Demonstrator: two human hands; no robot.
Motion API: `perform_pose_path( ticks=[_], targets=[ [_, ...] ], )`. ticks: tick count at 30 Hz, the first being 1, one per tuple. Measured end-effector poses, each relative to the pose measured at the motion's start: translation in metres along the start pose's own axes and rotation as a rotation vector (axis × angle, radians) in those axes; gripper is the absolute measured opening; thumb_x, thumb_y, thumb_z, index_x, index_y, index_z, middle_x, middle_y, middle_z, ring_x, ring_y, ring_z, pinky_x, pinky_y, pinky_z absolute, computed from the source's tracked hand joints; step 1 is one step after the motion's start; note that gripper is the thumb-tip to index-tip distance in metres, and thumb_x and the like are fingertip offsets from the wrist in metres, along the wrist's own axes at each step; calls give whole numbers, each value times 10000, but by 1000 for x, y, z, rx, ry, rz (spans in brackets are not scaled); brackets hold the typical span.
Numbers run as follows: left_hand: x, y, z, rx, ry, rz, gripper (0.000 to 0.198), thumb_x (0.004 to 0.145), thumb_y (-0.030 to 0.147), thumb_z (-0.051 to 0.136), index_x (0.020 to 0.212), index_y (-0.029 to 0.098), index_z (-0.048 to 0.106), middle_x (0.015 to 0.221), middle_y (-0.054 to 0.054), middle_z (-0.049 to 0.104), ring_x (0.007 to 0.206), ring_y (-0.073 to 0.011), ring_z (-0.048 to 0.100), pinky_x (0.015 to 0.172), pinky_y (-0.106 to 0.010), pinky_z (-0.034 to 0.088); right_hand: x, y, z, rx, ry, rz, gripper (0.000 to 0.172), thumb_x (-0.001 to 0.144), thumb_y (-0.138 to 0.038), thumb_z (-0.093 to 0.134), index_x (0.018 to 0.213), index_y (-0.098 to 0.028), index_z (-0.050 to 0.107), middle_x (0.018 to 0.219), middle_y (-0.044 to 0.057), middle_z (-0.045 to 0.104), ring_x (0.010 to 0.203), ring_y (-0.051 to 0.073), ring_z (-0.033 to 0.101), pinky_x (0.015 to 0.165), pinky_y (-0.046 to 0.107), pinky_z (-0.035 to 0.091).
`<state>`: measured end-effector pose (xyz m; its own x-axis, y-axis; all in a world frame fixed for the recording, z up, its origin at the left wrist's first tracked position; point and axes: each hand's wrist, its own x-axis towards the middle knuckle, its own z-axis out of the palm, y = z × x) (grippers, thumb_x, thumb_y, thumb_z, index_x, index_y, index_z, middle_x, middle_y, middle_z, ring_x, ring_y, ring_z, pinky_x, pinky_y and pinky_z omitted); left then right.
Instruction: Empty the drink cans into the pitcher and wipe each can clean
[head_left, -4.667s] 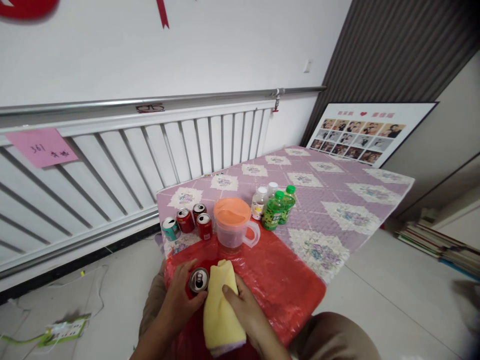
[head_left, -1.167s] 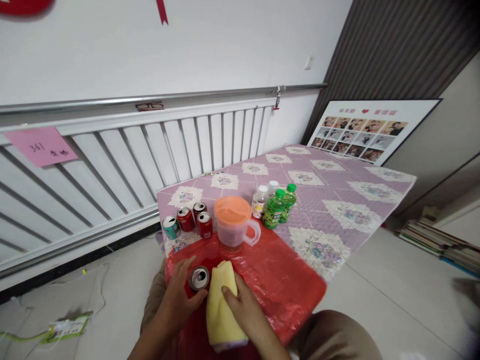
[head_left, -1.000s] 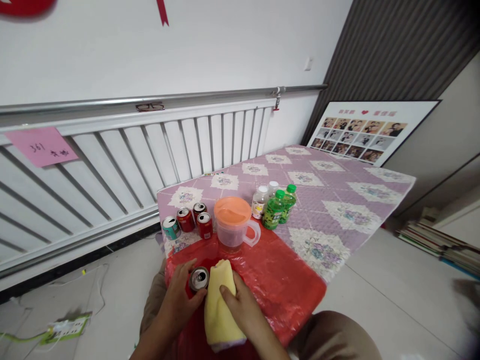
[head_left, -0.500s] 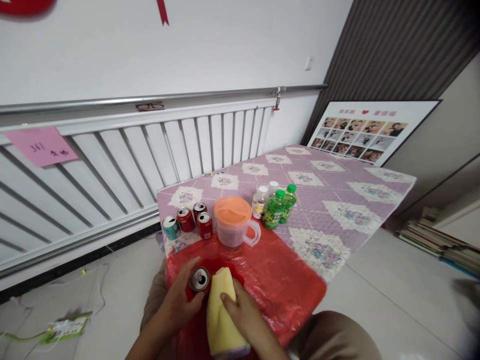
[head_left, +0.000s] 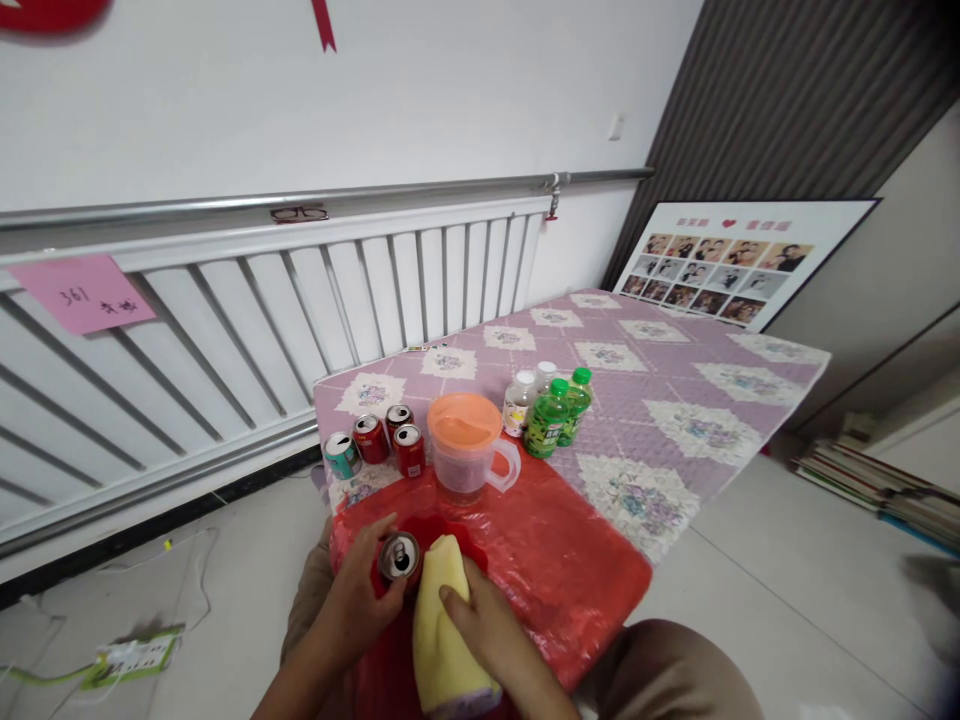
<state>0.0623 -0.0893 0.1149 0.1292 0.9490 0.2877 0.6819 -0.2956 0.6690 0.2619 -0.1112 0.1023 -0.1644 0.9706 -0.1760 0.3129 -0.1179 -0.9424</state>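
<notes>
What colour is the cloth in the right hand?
Pale yellow: the cloth in the right hand shows best in the head view.

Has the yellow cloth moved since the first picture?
Yes, slightly: the far end of the yellow cloth now sits nearer the person, farther from the jug.

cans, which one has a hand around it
The can inside the left hand, beside the yellow cloth; the other four cans stand grouped, untouched, left of the orange-lidded jug.
</notes>
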Motion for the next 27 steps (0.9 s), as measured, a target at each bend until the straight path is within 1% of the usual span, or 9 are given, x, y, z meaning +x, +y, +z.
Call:
perform_pose_path(
  ticks=[4,6,8,10,13,16,22,25,27],
  targets=[
    [0,-1,-2,-22,-51,40,584,715,178,509,1298,176,475,1232,-112,644,1132,-266,623,993,-446,496,-3,3,-2,-5,-16,3,419,840,-265,524,1239,-152,584,1224,116,665,1115,248,619,972,366,441],
    [0,1,-2,-21,-55,33,595,711,184,525,1304,180,478,1267,-112,626,1173,-272,599,1012,-450,482,-2,5,-1,26,3,0,420,845,-283,523,1243,-161,579,1237,111,660,1114,247,621,968,370,447],
    [-1,2,-1,-3,-35,15,592,698,216,580,1283,181,501,1283,-121,606,1201,-296,573,1016,-471,475,1,6,0,67,43,1,430,847,-303,524,1255,-178,568,1274,105,641,1133,251,612,971,378,450],
    [-2,4,0,17,-2,-19,582,675,247,632,1243,170,529,1242,-132,610,1177,-318,578,994,-497,484,5,4,0,100,81,0,453,846,-317,522,1279,-184,546,1306,107,620,1154,254,601,976,386,450],
    [-1,3,1,15,32,-59,539,678,257,638,1200,158,546,1127,-120,642,1073,-310,626,939,-505,514,9,-1,0,128,104,-11,492,846,-322,520,1313,-167,507,1314,124,609,1156,255,600,987,393,447],
    [-1,0,0,-17,23,-24,529,695,243,619,1213,172,534,1117,-107,651,1048,-293,639,933,-486,521,10,-2,1,116,75,-10,484,845,-312,522,1307,-169,511,1295,123,623,1147,256,606,990,400,444],
    [0,-5,-4,-87,-65,19,562,703,157,547,1262,199,503,1225,-99,644,1138,-259,617,1008,-448,486,7,10,2,87,-21,13,442,843,-292,524,1269,-178,550,1326,115,605,1141,258,611,981,399,448],
    [0,-5,-5,-107,-106,7,569,716,146,524,1282,198,496,1255,-99,632,1168,-248,602,1028,-443,470,6,12,2,109,-22,23,434,849,-299,521,1266,-184,545,1329,114,604,1118,257,625,964,398,461],
    [0,-5,-5,-88,-108,-11,575,711,178,564,1282,200,503,1280,-104,611,1191,-264,581,1031,-454,465,7,10,1,129,6,24,444,850,-310,521,1276,-186,533,1329,117,603,1112,258,628,957,397,466]
  ],
)
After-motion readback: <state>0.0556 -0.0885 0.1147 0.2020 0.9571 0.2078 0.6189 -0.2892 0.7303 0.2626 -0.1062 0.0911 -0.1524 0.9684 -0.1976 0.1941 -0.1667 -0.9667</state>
